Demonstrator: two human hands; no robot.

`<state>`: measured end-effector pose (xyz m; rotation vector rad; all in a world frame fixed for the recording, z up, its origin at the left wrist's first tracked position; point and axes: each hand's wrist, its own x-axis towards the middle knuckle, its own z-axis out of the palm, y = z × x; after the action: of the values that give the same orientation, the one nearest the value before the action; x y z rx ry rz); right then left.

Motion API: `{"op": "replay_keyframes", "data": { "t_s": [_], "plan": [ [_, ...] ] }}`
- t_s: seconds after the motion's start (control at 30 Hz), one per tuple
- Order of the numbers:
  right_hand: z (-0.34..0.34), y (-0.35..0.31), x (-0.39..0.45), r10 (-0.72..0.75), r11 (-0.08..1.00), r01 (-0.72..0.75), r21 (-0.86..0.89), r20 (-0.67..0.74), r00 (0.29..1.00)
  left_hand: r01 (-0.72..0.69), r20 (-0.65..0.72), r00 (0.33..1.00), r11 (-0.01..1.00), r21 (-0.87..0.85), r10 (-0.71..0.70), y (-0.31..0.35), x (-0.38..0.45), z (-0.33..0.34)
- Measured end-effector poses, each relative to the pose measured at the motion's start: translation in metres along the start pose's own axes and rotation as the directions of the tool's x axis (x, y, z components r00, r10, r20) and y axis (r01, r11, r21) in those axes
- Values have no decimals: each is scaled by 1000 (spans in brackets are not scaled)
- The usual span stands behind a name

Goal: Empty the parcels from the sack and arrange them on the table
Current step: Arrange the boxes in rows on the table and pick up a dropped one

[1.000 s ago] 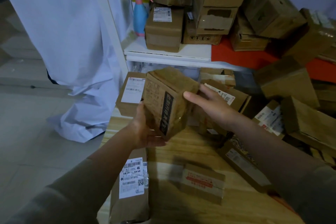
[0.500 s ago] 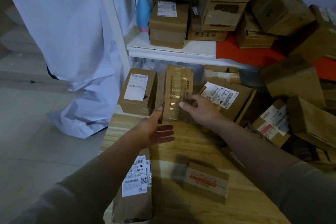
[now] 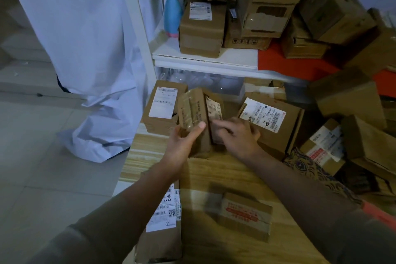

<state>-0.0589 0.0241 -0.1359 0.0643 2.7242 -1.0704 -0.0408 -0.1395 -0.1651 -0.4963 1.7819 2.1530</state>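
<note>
Both hands grip one small taped cardboard parcel [image 3: 196,118] standing on end at the far edge of the wooden table [image 3: 216,169]; the left hand [image 3: 182,146] wraps its near left corner, thumb pressed on the front face; the right hand [image 3: 235,135] lies against its right side, fingers blurred, so how tightly they curl is hard to tell; the parcel's label is smeared and unreadable. Just left of the hands a labelled box [image 3: 164,109] stands touching the parcel; right of the right hand a larger box with a barcode label [image 3: 272,122] sits partly hidden behind the knuckles. Below the left forearm a long parcel [image 3: 162,227] is cut off by the sleeve and overhangs the table's left edge; near the right forearm lies a flat red-printed box [image 3: 244,214]. Bare wood lies open between the forearms; the white sack [image 3: 85,49] hangs well left, above the floor.
</note>
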Motion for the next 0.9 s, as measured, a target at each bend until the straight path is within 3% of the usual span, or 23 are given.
{"op": "replay_keyframes", "data": {
  "t_s": [0.17,0.27,0.47,0.53,0.63,0.7,0.83,0.9],
  "plan": [
    [4,2,-10,-101,994,105,-41,84,991,92,-69,994,979,180,-80,-4,6,2],
    [0,11,-13,-161,967,183,-175,133,978,114,-95,991,966,233,-94,-4,7,0],
    [-8,36,-11,-80,870,32,-491,-77,994,115,-8,993,974,195,-116,9,32,-9],
    [-9,44,-12,-98,846,48,-531,-68,993,84,-35,996,936,341,-76,11,47,-4],
    [-9,53,-14,-149,830,83,-552,-76,986,-97,-16,989,720,687,149,4,57,3],
    [-8,57,-14,-167,829,88,-552,-94,982,-272,130,950,541,796,286,-9,53,3],
    [-5,61,-15,-189,844,73,-531,-166,968,-404,410,890,-73,912,198,-42,47,5],
    [-6,63,-16,-198,857,43,-513,-251,948,-442,497,848,-269,856,187,-49,53,7]
  ]
}}
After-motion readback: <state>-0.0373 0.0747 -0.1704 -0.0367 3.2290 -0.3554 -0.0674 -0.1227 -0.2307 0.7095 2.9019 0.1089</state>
